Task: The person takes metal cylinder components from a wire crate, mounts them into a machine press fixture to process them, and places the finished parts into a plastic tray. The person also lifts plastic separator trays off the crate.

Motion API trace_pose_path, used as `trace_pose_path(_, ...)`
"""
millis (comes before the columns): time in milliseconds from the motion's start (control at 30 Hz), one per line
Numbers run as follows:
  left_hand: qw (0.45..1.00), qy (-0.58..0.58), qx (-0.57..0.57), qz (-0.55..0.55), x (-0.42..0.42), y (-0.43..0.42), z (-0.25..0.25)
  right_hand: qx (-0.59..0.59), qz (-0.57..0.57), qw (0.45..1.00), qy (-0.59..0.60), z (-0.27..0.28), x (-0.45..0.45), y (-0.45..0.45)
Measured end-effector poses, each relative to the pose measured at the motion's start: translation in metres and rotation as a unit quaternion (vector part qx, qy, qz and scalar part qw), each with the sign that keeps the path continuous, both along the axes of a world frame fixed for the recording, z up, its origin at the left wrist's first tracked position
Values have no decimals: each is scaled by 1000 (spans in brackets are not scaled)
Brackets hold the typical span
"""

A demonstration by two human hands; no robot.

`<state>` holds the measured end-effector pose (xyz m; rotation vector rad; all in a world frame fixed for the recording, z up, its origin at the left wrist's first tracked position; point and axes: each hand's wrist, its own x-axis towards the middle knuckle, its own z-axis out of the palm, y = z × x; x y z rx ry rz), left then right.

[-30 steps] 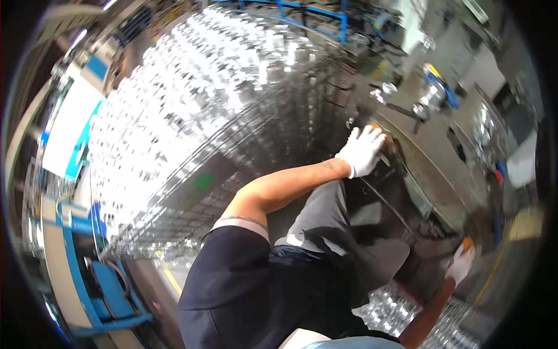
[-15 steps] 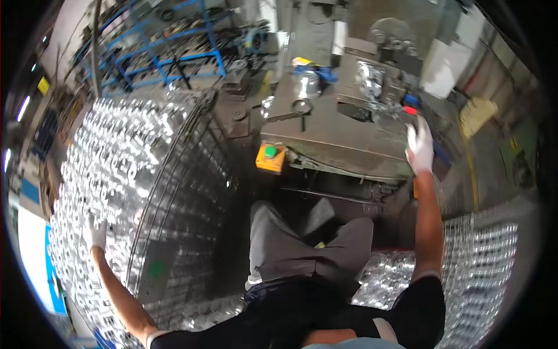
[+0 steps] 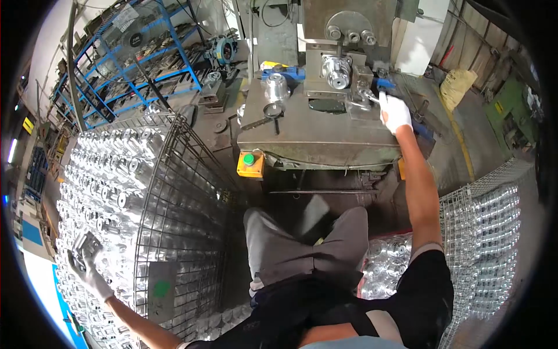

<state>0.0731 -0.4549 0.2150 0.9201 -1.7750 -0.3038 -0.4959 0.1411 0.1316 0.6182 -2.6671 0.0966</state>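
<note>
The dark rim of my view cuts off the outer side of the wire cage [image 3: 180,232] around 9 o'clock; the shiny stacked parts [image 3: 107,192] in it glare together, so their lower rows are hard to make out. My gloved left hand [image 3: 96,278] is at 8 o'clock over that stack, closed around a metal part [image 3: 88,245]; the part hides some of my fingers (a dark piece at its side is too unclear to name). My gloved right hand [image 3: 396,113] is at 2 o'clock, over the right end of the bench [image 3: 325,136]; its fingers are partly bent beside a shiny piece [image 3: 365,98], and I cannot tell whether they grip it or only lie near it; the hand covers whatever is right beneath. At 1 o'clock another metal piece [image 3: 336,73] sits in the machine's fixture; at 12 o'clock a metal cup [image 3: 277,89] stands on the bench.
</note>
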Motion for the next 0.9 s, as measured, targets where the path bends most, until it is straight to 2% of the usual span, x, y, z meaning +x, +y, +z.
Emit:
trace_pose_path(67, 966, 178, 101, -161, -52, 43, -6, 38, -144, 986, -75, 35, 65, -27)
trace_pose_path(100, 970, 94, 110, -197, -59, 36, -28, -96, -154, 968, -175, 44, 82, -36)
trace_pose_path(133, 986, -76, 79, -128, -77, 30, -61, -218, -118, 939, -238, 43, 92, -49)
trace_pose_path(167, 969, -239, 27, -62, -95, 25, -95, -338, -88, 890, -295, 41, 102, -63)
trace_pose_path(200, 875, -467, -69, 113, -120, 38, -116, -443, -16, 839, -315, 31, 106, -82)
trace_pose_path(233, 891, -445, -87, -11, -151, 91, -95, -505, -11, 806, -309, 12, 95, -107)
trace_pose_path(267, 928, -282, 73, -233, -183, 135, -85, -564, -7, 769, -299, -11, 73, -130)
trace_pose_path(300, 871, -92, 252, -411, -215, 179, -76, -632, -3, 716, -295, -22, 47, -147)
trace_pose_path(333, 733, 86, 429, -521, -229, 191, -94, -724, 54, 603, -332, -38, 8, -150)
trace_pose_path(367, 540, 261, 583, -548, -243, 202, -112, -797, 98, 472, -364, -54, -31, -153)
trace_pose_path(433, 452, 286, 646, -544, -250, 216, -144, -869, 36, 345, -352, -40, -78, -164)
trace_pose_path(467, 403, 306, 665, -549, -253, 224, -148, -857, -124, 419, -273, -18, -83, -182)
trace_pose_path(500, 398, 289, 713, -500, -257, 228, -149, -858, -130, 418, -268, -15, -91, -185)
trace_pose_path(567, 464, 252, 693, -491, -256, 238, -148, -868, -152, 422, -214, -21, -96, -183)
trace_pose_path(600, 415, 258, 729, -479, -260, 233, -155, -869, -156, 420, -209, -23, -91, -183)
trace_pose_path(667, 361, 302, 739, -482, -265, 231, -163, -880, -165, 383, -226, -29, -79, -184)
trace_pose_path(700, 362, 308, 733, -486, -270, 231, -164, -892, -156, 355, -233, -12, -45, -187)
trace_pose_path(733, 364, 314, 727, -491, -278, 233, -162, -901, -101, 338, -252, -19, -21, -189)
trace_pose_path(767, 342, 329, 729, -493, -287, 233, -159, -879, -136, 378, -256, -7, 22, -197)
trace_pose_path(800, 337, 326, 726, -503, -296, 237, -150, -861, -23, 397, -318, -10, 59, -192)
trace_pose_path(900, 292, 311, 703, -569, -313, 240, -147, -759, 74, 538, -359, -62, 151, -148)
